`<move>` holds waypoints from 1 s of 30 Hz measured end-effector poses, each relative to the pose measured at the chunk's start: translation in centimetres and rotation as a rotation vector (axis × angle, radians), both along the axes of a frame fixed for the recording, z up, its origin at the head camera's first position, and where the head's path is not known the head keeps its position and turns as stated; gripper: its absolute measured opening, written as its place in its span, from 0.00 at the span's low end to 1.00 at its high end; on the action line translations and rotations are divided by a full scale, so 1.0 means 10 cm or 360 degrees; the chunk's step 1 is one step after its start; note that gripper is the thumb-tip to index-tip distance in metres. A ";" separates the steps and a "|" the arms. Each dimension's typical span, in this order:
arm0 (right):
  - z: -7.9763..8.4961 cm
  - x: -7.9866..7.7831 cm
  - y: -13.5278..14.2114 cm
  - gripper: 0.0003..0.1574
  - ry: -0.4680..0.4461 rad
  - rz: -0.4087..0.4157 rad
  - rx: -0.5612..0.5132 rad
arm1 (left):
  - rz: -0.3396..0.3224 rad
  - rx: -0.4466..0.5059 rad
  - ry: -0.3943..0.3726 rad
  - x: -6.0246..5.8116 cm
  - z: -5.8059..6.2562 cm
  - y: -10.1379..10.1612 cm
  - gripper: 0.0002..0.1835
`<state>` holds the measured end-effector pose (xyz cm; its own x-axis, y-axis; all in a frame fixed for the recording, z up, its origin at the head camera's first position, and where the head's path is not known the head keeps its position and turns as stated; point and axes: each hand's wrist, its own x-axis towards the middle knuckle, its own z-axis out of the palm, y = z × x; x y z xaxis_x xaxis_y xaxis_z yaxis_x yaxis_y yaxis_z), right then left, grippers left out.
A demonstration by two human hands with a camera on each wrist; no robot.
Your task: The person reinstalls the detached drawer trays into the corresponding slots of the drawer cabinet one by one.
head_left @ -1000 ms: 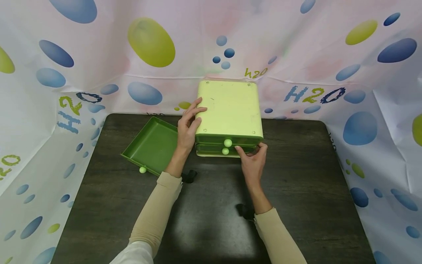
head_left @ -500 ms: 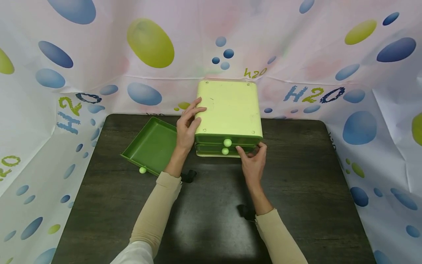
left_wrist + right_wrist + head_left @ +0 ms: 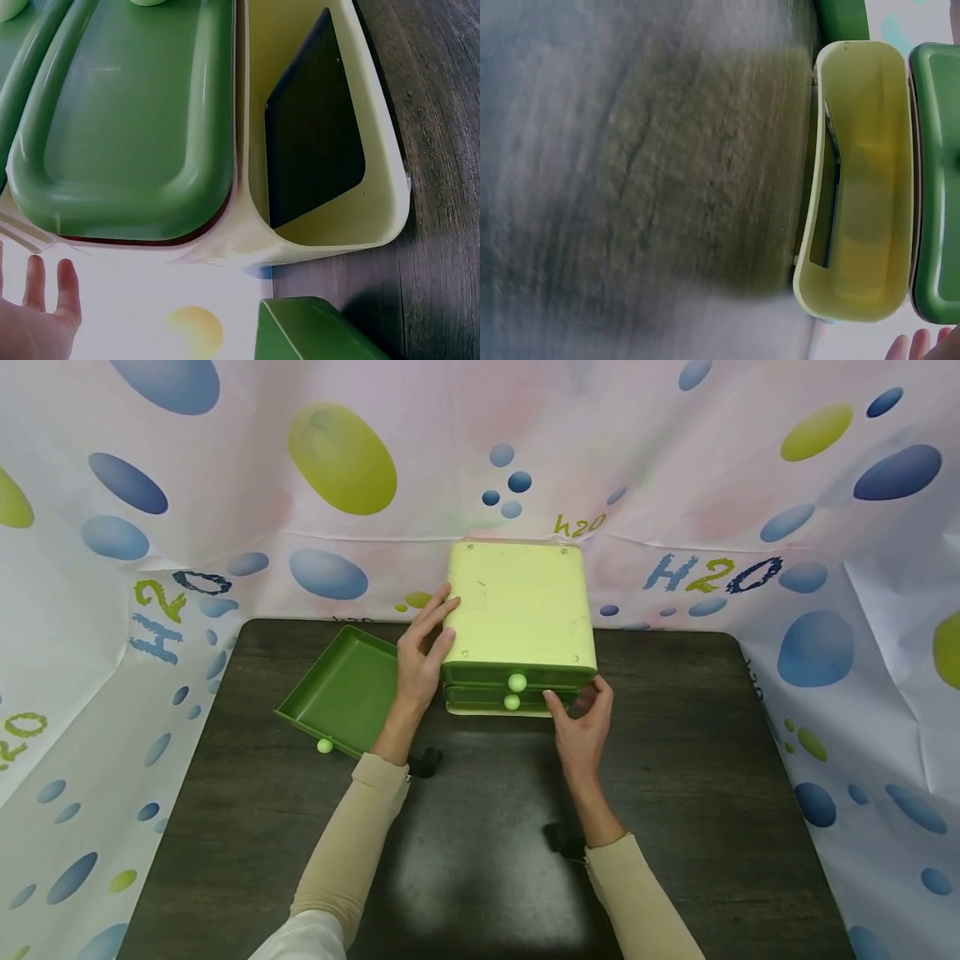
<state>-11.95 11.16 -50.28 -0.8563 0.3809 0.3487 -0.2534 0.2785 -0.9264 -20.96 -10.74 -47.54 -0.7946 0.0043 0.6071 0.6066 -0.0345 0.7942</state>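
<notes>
A pale yellow cabinet stands at the back of the table, with two green drawers pushed in. Below them, an open slot shows its yellow inside and a dark gap. My left hand is at the cabinet's left side, fingers extended; in the left wrist view its fingertips lie beside the upper drawers. My right hand is at the right front corner, thumb beside the lower drawer's front, other fingers at the side and partly hidden. A removed green drawer lies left of my left hand.
The dark wooden table extends in front of the cabinet. A white sheet printed with bubbles hangs behind it and along both sides. The loose drawer's round knob faces the front left.
My left hand has drawn slightly left, its fingertips slipping off the cabinet's top edge. My right hand has shifted a little right. The cabinet and the loose drawer look unmoved.
</notes>
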 end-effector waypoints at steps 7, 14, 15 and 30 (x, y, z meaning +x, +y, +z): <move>0.03 -0.03 0.08 0.39 0.0093 0.0081 -0.0057 | -0.0029 0.0015 -0.0056 0.14 0.19 0.02 0.25; 0.04 -0.07 0.14 0.39 0.0141 0.0128 -0.0083 | -0.0007 0.0018 -0.0046 0.20 0.23 0.01 0.25; 0.04 -0.08 0.15 0.39 0.0147 0.0130 -0.0085 | -0.0007 0.0020 -0.0054 0.21 0.23 0.01 0.25; 0.16 -0.12 0.16 0.37 0.0196 0.0193 -0.0118 | 0.0066 -0.0010 -0.0164 0.28 0.14 -0.08 0.23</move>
<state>-13.18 12.80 -48.68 -0.8501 0.3060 0.4286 -0.3938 0.1710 -0.9032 -18.14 -11.55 -46.14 -0.8523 -0.0261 0.5225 0.5228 -0.0060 0.8525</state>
